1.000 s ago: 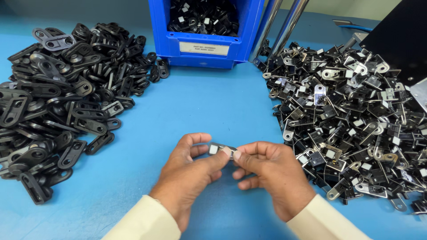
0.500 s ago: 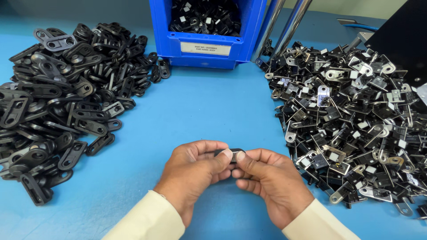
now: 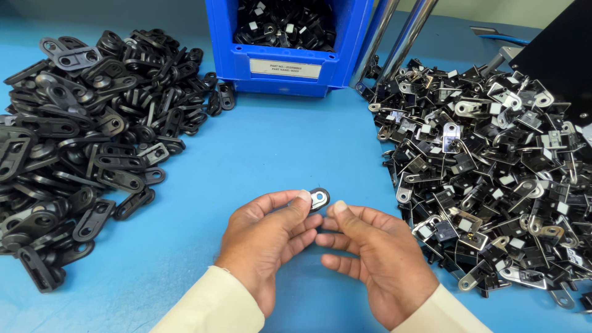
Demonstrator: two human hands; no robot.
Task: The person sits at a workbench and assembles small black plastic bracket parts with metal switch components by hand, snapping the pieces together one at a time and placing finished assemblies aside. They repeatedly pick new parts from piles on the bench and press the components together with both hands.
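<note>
Left hand (image 3: 265, 237) pinches a small black part (image 3: 319, 198) between thumb and fingers — right hand (image 3: 376, 259) touches it, thumb up — above the blue surface (image 3: 277, 148), between two heaps.

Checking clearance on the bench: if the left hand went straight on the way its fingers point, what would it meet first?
The left hand points up and right; past the small black part it pinches, bare blue table, then probably the pile of metal clips, though depth is unclear.
</note>
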